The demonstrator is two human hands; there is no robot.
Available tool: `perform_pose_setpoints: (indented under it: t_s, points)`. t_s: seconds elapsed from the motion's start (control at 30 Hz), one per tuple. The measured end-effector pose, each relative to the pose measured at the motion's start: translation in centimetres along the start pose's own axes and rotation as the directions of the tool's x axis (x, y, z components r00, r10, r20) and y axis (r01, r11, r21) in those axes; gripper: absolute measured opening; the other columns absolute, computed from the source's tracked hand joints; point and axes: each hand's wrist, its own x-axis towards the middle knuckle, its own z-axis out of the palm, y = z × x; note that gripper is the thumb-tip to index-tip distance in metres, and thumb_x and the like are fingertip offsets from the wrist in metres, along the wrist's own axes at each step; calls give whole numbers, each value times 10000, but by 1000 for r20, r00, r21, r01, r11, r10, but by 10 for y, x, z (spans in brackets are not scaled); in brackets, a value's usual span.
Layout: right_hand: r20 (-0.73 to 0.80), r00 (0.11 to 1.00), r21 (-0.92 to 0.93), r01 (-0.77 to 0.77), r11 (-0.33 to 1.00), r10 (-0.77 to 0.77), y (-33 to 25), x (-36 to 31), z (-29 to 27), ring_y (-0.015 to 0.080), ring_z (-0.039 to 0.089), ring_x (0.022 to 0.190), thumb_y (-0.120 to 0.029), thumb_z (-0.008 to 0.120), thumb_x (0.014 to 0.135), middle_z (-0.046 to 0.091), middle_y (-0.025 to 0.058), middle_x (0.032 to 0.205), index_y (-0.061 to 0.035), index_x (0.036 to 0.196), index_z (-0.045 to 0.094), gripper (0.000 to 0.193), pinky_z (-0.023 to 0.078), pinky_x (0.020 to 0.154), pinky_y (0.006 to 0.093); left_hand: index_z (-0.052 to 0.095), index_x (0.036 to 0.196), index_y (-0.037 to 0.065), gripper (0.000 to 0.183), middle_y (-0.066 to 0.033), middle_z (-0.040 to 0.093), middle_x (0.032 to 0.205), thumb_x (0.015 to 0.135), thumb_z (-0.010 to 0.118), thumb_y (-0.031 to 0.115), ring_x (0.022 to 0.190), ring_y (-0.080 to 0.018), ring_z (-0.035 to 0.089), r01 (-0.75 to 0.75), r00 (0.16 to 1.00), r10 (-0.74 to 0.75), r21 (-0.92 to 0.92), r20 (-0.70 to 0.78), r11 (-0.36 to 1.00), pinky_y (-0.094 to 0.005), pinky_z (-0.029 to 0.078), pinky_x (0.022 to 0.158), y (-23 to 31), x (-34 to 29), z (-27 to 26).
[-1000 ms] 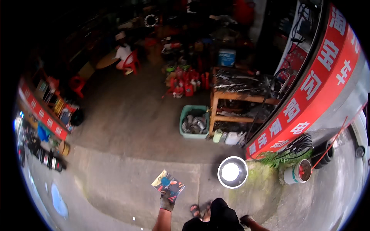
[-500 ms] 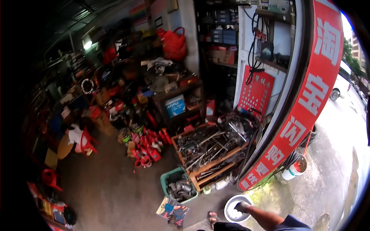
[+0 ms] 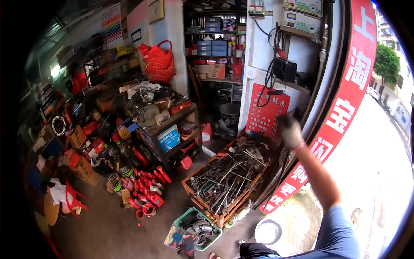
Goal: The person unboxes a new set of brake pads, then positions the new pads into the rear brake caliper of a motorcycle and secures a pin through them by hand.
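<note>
right hand [image 3: 291, 133]: fingers dark, blurred | printed card [image 3: 177, 242]: lower part indistinct | sandal [image 3: 214, 256]: cut by lower edge

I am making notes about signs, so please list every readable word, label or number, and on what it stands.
I describe the texts without copying their words.
Red strip sign: large white characters, clear.
Red wall board: white characters; smaller lines blurred.
Blue box: large white lettering; smaller line unclear.
Wall poster: too small to read.
Pale devices, upper right: print too small.
Colourful packet, lower edge: no readable text.
</note>
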Motion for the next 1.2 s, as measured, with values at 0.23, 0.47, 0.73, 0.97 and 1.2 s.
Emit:
perform_pose_setpoints:
  t_s: [0.23, 0.47, 0.73, 0.97, 1.2]
  points:
    - [-318, 920, -677, -390, 624, 231, 80, 194, -84, 371, 609, 1121, -136, 553, 855, 578, 247, 1249, -46, 1273, 532, 428, 520, 937, 423, 339, 1469, -14, 667, -149, 344, 1530, 972, 457, 414, 1428, -297, 296, -9, 998, 3, 91, 59, 996, -421, 207, 1196, 20, 29, 19]
    - [-159, 926, -784, -330, 526, 343, 105, 246, -93, 326, 628, 1124, -317, 677, 815, 649, 187, 1195, -47, 1145, 680, 427, 511, 952, 420, 278, 1485, -52, 723, -185, 243, 1572, 987, 433, 449, 1467, -327, 194, -100, 970, 74, 104, 233, 989, -436, 81, 1219, -24, 46, 31]
    - [-161, 878, -725, -415, 550, 451, 117, 264, -88, 315, 633, 1126, -168, 632, 803, 645, 169, 1211, -63, 1087, 718, 315, 515, 954, 397, 307, 1470, -32, 648, -127, 331, 1382, 995, 460, 381, 1199, -243, 214, -37, 997, 31, 85, 78, 996, -368, 150, 988, -13, 62, 94]
    - [-213, 873, -660, -459, 595, 438, 130, 270, -87, 319, 601, 1176, -152, 658, 801, 620, 179, 1257, -51, 1160, 685, 374, 522, 951, 411, 367, 1444, -13, 557, -65, 467, 1148, 1005, 471, 314, 873, -149, 288, -29, 997, 25, 55, 66, 998, -292, 247, 719, -1, 72, 98]
    - [-427, 775, -265, -600, 755, 466, 155, 313, -81, 372, 667, 1045, -478, 530, 900, 672, 240, 1122, 25, 1100, 675, 561, 540, 835, 487, 428, 1417, 7, 471, -4, 602, 914, 1016, 483, 248, 548, -55, 361, 139, 925, -13, -306, 380, 942, -215, 344, 450, 10, 60, 75]
